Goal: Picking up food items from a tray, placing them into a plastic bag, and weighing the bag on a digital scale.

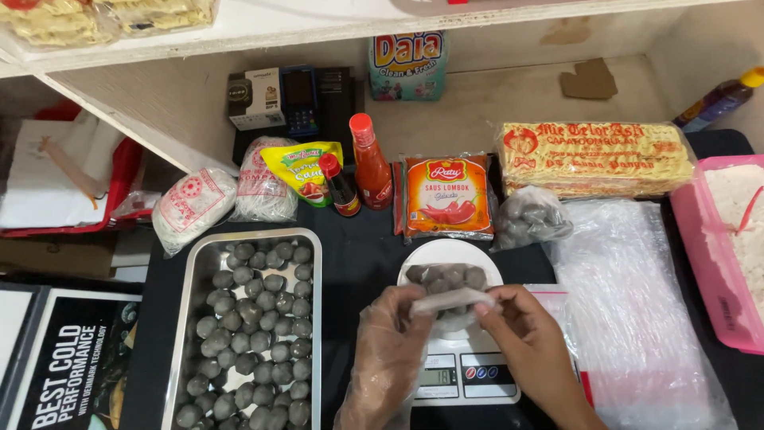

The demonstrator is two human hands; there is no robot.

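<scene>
Over the kitchen scale (460, 374): small clear bag (447, 280) of grey meatballs, pinched shut.
Left hand (391, 350), gloved, and right hand (527, 342), fingers clamped on bag's mouth; loose grip likely means spill beside metal tray (310, 239).

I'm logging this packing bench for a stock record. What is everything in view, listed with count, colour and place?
Metal tray: one, silver, front left, full of grey balls.
Grey balls: many, in the tray.
Digital scale: one, white, front centre.
Clear bag of grey balls: one, on the scale.
Second bag of grey balls: one, clear, behind the scale.
Sauce bottles: two, red, centre back.
Sauce sachet pack: one, orange-red, beside the bottles.
Noodle packs: two, white, back left.
Dried noodle block: one, yellow, back right.
Pink tub: one, right edge, holding white powder.
Plastic bags stack: clear, right.
Left hand: clear glove, on the bag.
Right hand: bare, on the bag.
</scene>
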